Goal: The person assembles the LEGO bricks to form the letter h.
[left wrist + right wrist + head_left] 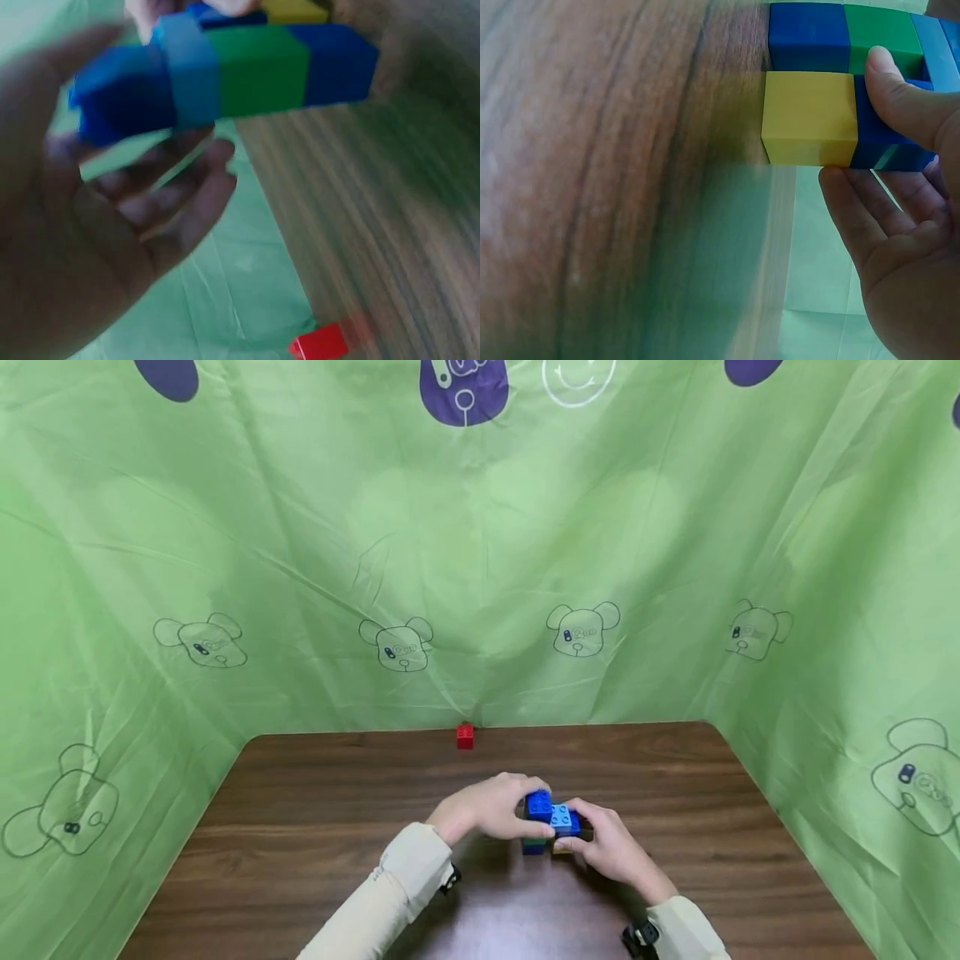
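Observation:
A two-column build of toy bricks stands on the table between the hands. One column has a dark blue brick (341, 64) at its foot, then a green brick (262, 71). The other has a yellow brick (808, 112) under a blue brick (870, 146). A light blue brick (561, 816) lies across both columns, and a dark blue top brick (538, 803) sits at its left end. My left hand (491, 807) pinches this top brick between thumb and fingers. From the right, my right hand (613, 847) grips the blue brick above the yellow one.
A lone red brick (465, 737) lies at the far edge of the brown wooden table (300, 827). Green printed cloth (480, 552) hangs behind the table and along both sides.

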The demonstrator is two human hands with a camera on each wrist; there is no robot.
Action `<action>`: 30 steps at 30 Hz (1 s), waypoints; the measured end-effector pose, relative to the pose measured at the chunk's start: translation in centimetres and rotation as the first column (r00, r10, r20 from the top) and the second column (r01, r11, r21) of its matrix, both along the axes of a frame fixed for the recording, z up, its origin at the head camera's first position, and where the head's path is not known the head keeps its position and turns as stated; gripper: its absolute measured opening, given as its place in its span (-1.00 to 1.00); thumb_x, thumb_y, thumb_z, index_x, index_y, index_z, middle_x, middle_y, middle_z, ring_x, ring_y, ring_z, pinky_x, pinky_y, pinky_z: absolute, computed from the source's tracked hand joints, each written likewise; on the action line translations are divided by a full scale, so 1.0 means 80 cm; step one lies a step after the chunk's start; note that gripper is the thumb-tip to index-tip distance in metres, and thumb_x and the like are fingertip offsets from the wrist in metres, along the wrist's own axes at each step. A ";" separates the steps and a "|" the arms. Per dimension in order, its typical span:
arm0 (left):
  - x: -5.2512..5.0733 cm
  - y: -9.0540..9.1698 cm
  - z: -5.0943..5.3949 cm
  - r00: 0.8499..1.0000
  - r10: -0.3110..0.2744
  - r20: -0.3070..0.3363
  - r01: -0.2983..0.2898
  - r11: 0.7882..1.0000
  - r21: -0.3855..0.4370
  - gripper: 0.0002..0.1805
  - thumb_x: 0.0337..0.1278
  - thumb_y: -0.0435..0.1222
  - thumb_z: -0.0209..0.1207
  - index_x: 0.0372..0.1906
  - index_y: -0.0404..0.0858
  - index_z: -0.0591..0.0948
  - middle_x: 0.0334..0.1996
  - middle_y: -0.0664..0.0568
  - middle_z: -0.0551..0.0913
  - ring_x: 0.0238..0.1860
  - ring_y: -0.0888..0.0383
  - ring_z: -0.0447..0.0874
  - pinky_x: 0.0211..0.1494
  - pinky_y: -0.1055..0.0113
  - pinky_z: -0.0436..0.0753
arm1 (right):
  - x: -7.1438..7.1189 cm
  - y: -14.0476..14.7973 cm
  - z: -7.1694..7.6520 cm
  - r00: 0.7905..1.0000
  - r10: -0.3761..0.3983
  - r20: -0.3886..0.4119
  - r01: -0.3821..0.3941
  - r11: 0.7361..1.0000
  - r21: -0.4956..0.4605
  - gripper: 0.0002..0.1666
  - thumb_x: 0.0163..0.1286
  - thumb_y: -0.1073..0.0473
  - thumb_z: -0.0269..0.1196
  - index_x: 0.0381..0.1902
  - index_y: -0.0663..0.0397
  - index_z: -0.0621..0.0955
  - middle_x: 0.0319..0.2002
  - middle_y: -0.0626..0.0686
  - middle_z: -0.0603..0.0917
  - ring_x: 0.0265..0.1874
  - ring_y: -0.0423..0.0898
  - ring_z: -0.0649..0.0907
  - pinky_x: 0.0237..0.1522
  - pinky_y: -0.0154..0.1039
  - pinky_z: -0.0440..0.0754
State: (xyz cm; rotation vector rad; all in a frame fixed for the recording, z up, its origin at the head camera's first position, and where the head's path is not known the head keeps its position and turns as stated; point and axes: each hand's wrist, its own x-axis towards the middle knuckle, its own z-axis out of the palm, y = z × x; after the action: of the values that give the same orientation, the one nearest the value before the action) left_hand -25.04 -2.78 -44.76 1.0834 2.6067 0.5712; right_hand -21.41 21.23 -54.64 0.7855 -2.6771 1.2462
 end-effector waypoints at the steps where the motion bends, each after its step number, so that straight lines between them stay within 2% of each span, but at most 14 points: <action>1: -0.005 -0.003 0.004 1.000 0.013 0.015 -0.014 1.000 0.022 -0.28 0.30 0.28 0.11 0.41 -0.01 0.43 0.14 0.09 0.63 0.08 0.20 0.60 0.10 0.28 0.62 | -0.001 0.000 0.001 1.000 -0.001 -0.004 0.001 1.000 0.004 -0.58 0.20 0.15 0.51 -0.03 -0.25 0.60 -0.21 -0.25 0.70 -0.25 -0.32 0.66 -0.19 -0.28 0.68; 4: -0.022 -0.012 0.016 0.995 0.102 0.006 -0.102 0.991 0.091 -0.23 0.40 0.34 -0.12 0.51 0.01 0.33 0.34 0.02 0.53 0.28 0.09 0.54 0.29 0.09 0.56 | -0.003 0.001 0.003 1.000 -0.008 0.006 0.008 1.000 0.020 -0.57 0.20 0.14 0.51 -0.02 -0.25 0.60 -0.21 -0.27 0.70 -0.24 -0.32 0.66 -0.16 -0.27 0.68; 6: -0.036 -0.020 0.022 0.981 0.188 -0.050 -0.182 0.976 0.116 -0.28 0.47 0.30 -0.18 0.51 -0.01 0.33 0.37 -0.01 0.50 0.32 0.03 0.52 0.33 0.02 0.53 | -0.002 0.001 0.004 1.000 -0.013 0.025 0.013 0.999 0.032 -0.59 0.21 0.12 0.50 -0.02 -0.25 0.61 -0.21 -0.28 0.71 -0.23 -0.33 0.66 -0.14 -0.27 0.67; 8: -0.050 -0.028 0.028 0.956 0.266 -0.126 -0.248 0.959 0.136 -0.36 0.52 0.19 -0.13 0.47 -0.06 0.38 0.37 -0.05 0.49 0.34 -0.03 0.50 0.37 -0.02 0.50 | -0.001 0.002 0.004 0.999 -0.019 0.042 0.017 0.999 0.049 -0.61 0.23 0.10 0.49 -0.02 -0.26 0.61 -0.21 -0.29 0.70 -0.22 -0.33 0.66 -0.13 -0.27 0.67; 10: -0.065 -0.036 0.031 0.923 0.328 -0.203 -0.305 0.942 0.138 -0.44 0.53 0.07 -0.03 0.42 -0.12 0.44 0.35 -0.08 0.50 0.33 -0.06 0.51 0.38 -0.02 0.49 | 0.001 0.002 0.004 0.998 -0.022 0.066 0.018 0.998 0.055 -0.62 0.25 0.08 0.48 -0.01 -0.26 0.61 -0.20 -0.29 0.70 -0.21 -0.33 0.65 -0.14 -0.27 0.67; 14: -0.093 -0.047 0.034 0.861 0.401 -0.314 -0.385 0.916 0.113 -0.53 0.48 -0.09 0.09 0.34 -0.19 0.51 0.25 -0.13 0.55 0.25 -0.12 0.55 0.34 -0.03 0.52 | 0.001 0.001 0.005 0.995 -0.025 0.097 0.020 0.998 0.052 -0.63 0.25 0.07 0.47 -0.02 -0.27 0.60 -0.19 -0.29 0.70 -0.21 -0.33 0.65 -0.14 -0.28 0.66; 16: -0.105 -0.051 0.034 0.839 0.420 -0.346 -0.418 0.904 0.085 -0.55 0.47 -0.11 0.10 0.33 -0.19 0.52 0.24 -0.14 0.55 0.22 -0.14 0.56 0.31 -0.04 0.54 | 0.001 0.001 0.005 0.995 -0.021 0.099 0.017 0.999 0.048 -0.63 0.25 0.07 0.47 -0.02 -0.27 0.60 -0.20 -0.29 0.70 -0.21 -0.32 0.65 -0.14 -0.28 0.66; 18: -0.115 -0.052 0.032 0.824 0.436 -0.362 -0.445 0.893 0.063 -0.55 0.44 -0.13 0.12 0.32 -0.19 0.52 0.22 -0.16 0.55 0.20 -0.17 0.57 0.28 -0.05 0.55 | 0.000 0.001 0.005 0.995 -0.015 0.098 0.011 0.999 0.045 -0.63 0.25 0.06 0.47 -0.02 -0.27 0.60 -0.20 -0.28 0.70 -0.21 -0.32 0.65 -0.14 -0.29 0.66; 20: -0.124 -0.053 0.027 0.818 0.443 -0.368 -0.465 0.885 0.030 -0.55 0.44 -0.14 0.12 0.33 -0.18 0.51 0.22 -0.15 0.55 0.19 -0.17 0.58 0.27 -0.04 0.56 | 0.000 0.000 0.004 0.996 -0.008 0.094 0.004 0.999 0.043 -0.63 0.26 0.05 0.46 -0.01 -0.26 0.60 -0.19 -0.28 0.70 -0.21 -0.32 0.65 -0.14 -0.29 0.66; 25: -0.139 -0.050 0.016 0.831 0.427 -0.358 -0.471 0.881 -0.042 -0.53 0.45 -0.14 0.12 0.36 -0.19 0.48 0.22 -0.16 0.54 0.18 -0.19 0.57 0.25 -0.05 0.56 | 0.001 0.001 0.004 0.996 -0.012 0.089 0.009 0.999 0.035 -0.61 0.25 0.06 0.47 0.00 -0.27 0.60 -0.20 -0.28 0.70 -0.21 -0.33 0.65 -0.15 -0.28 0.66; 30: -0.148 -0.050 0.002 0.828 0.418 -0.374 -0.479 0.874 -0.084 -0.53 0.43 -0.15 0.15 0.34 -0.20 0.50 0.20 -0.15 0.56 0.17 -0.17 0.57 0.23 -0.04 0.57 | 0.000 0.000 0.003 0.996 -0.017 0.083 0.014 0.999 0.033 -0.60 0.24 0.06 0.47 0.00 -0.28 0.60 -0.19 -0.28 0.71 -0.21 -0.33 0.66 -0.14 -0.28 0.67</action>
State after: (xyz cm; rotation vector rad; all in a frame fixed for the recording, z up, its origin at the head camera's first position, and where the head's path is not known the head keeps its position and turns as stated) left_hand -36.84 -6.82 -44.56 0.5397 3.1797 0.2408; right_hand -21.38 21.22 -54.40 0.7307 -2.7701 1.2624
